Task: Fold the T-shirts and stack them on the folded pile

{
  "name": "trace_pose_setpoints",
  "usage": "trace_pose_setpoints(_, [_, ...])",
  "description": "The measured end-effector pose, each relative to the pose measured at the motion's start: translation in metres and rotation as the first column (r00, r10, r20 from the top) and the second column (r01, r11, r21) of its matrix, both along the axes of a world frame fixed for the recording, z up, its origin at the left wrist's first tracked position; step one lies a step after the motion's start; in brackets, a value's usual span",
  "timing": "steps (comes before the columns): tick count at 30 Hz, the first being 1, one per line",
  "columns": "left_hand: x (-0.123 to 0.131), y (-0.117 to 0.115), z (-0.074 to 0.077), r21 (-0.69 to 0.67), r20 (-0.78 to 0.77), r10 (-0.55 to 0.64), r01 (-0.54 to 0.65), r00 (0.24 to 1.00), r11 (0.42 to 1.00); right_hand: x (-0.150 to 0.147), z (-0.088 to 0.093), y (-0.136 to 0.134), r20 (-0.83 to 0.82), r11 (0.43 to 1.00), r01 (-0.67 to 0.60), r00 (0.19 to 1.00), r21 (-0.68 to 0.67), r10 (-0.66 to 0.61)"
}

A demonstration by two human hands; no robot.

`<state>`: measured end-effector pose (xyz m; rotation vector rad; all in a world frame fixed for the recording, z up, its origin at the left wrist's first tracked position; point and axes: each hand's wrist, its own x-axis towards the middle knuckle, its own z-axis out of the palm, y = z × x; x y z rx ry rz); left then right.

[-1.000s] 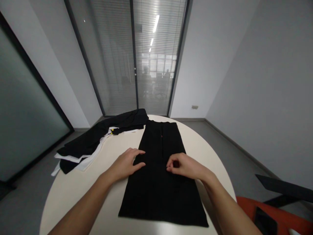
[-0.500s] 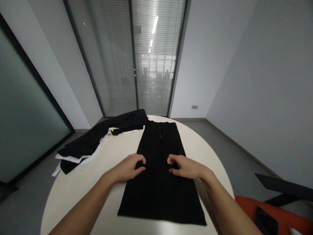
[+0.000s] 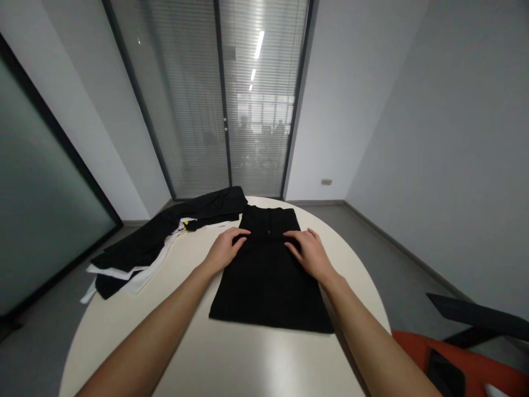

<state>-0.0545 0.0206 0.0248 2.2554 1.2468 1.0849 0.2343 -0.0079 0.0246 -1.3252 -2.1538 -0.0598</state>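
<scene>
A black skirt (image 3: 273, 286) lies on the round white table, its narrower end far from me and its wide hem towards me. A crosswise fold runs over it at the level of my hands, below a small red mark on its centre line. My left hand (image 3: 225, 248) is at the skirt's left edge, thumb and fingers closed on the cloth at the fold. At the right edge, my right hand (image 3: 309, 253) grips the same fold, fingers pointing inward. The exact pinch is partly hidden by the dark fabric.
Black and white clothes (image 3: 165, 231) lie in a long pile at the table's left, some hanging over the edge. The round table (image 3: 248, 364) has a curved rim. A red chair (image 3: 407, 353) with a dark object on it stands at right. Glass panels (image 3: 256, 149) are behind.
Both hands have moved forward, away from me, with the cloth. The near hem has slid away from me too, and the skirt now looks shorter, with a fold across it.
</scene>
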Motion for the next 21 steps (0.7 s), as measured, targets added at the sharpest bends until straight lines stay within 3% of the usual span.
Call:
trace_pose_setpoints(4, [0.000, 0.010, -0.032, -0.036, -0.045, 0.082, -0.084, 0.996, 0.996, 0.001, -0.013, 0.009, 0.043, 0.994, 0.003, 0.999, -0.113, 0.002])
trace_pose_setpoints(8, [-0.008, 0.006, -0.053, -0.051, 0.029, 0.093, -0.091, 0.995, 0.995, -0.008, 0.006, -0.013, -0.014, 0.976, -0.138, 0.990, -0.168, 0.137])
trace_pose_setpoints(10, [-0.011, 0.002, -0.057, -0.028, 0.040, 0.072, -0.071, 0.997, 0.997, -0.021, 0.020, -0.035, -0.058, 0.913, -0.308, 0.951, -0.268, 0.304])
trace_pose_setpoints(11, [-0.012, 0.000, -0.057, -0.016, 0.031, 0.067, -0.067, 0.997, 0.998, -0.029, 0.025, -0.047, -0.068, 0.851, -0.397, 0.914, -0.343, 0.399])
trace_pose_setpoints(13, [-0.011, -0.004, -0.056, -0.003, -0.003, 0.075, -0.075, 0.997, 0.997, -0.046, 0.031, -0.067, -0.020, 0.766, -0.466, 0.859, -0.443, 0.511])
trace_pose_setpoints(17, [-0.007, -0.009, -0.053, 0.008, -0.056, 0.100, -0.100, 0.993, 0.995, -0.070, 0.031, -0.086, 0.183, 0.790, -0.370, 0.842, -0.490, 0.508])
trace_pose_setpoints(21, [-0.006, -0.011, -0.049, 0.039, -0.093, 0.123, -0.119, 0.988, 0.992, -0.072, 0.026, -0.081, 0.135, 0.761, -0.404, 0.835, -0.508, 0.534])
